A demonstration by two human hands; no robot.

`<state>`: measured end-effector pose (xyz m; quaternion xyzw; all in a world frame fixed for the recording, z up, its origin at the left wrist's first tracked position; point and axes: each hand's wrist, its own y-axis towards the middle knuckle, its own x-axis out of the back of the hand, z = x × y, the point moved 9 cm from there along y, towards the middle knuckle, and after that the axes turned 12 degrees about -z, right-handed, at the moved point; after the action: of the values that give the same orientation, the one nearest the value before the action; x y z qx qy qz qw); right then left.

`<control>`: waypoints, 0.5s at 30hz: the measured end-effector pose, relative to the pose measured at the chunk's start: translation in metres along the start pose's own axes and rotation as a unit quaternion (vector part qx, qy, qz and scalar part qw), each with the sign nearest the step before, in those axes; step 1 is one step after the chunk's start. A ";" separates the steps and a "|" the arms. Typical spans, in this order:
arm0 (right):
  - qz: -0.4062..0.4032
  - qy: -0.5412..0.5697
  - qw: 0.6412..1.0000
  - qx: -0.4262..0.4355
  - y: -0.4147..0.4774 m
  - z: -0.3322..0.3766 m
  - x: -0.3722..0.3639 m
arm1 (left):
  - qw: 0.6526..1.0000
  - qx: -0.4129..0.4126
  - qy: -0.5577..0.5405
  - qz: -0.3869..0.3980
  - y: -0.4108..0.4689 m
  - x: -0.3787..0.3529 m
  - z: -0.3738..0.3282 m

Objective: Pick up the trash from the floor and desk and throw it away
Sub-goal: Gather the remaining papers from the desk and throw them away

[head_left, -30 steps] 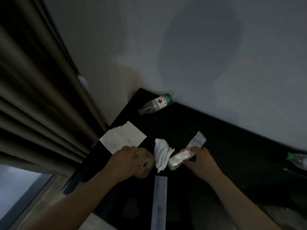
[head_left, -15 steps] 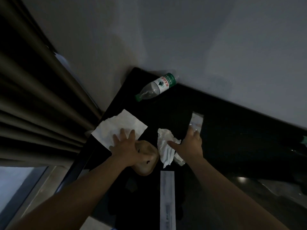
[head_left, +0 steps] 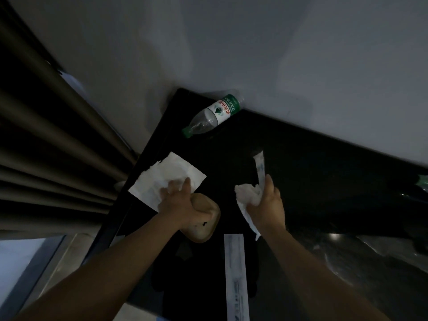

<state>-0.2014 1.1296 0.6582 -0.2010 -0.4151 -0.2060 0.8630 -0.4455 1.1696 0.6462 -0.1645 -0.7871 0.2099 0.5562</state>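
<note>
My left hand (head_left: 177, 200) holds a tan crumpled paper wad (head_left: 203, 221) under the palm, and its fingers pinch the near corner of a flat white napkin (head_left: 166, 179) on the black desk (head_left: 301, 163). My right hand (head_left: 268, 205) is closed around a crumpled white tissue (head_left: 247, 195) together with a clear plastic wrapper (head_left: 259, 167) that sticks up past the fingers. An empty plastic bottle (head_left: 213, 114) with a green cap lies on its side at the desk's far corner against the wall.
A long white paper strip (head_left: 235, 274) lies on the desk's near part between my forearms. Dark curtains (head_left: 46, 135) hang at the left. Another green-capped bottle (head_left: 422, 181) shows at the right edge. A shiny plastic sheet (head_left: 375, 251) lies at the lower right.
My left hand reached onto the flat napkin and gripped its corner while keeping the tan wad. My right hand gathered the tissue and wrapper into one fist and lifted them.
</note>
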 end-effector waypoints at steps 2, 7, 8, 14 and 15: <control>0.010 0.045 0.999 -0.021 -0.005 -0.009 0.008 | 1.000 -0.005 0.004 0.002 -0.001 0.001 -0.001; 0.017 0.107 0.992 -0.072 -0.049 -0.030 0.022 | 1.000 0.008 0.006 0.020 -0.003 0.000 -0.004; 0.028 0.114 0.990 -0.083 -0.063 -0.033 0.019 | 1.000 0.009 0.015 0.024 -0.002 -0.001 -0.004; 0.054 0.103 0.982 -0.145 -0.133 -0.043 -0.007 | 0.999 -0.018 0.051 0.000 0.000 -0.003 -0.004; 0.064 0.094 0.982 -0.150 -0.143 -0.042 -0.013 | 0.998 -0.026 0.063 -0.009 0.001 -0.001 -0.002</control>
<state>-0.2574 0.9911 0.6489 -0.3346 -0.2823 -0.2282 0.8696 -0.4429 1.1702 0.6454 -0.1849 -0.7572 0.1739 0.6018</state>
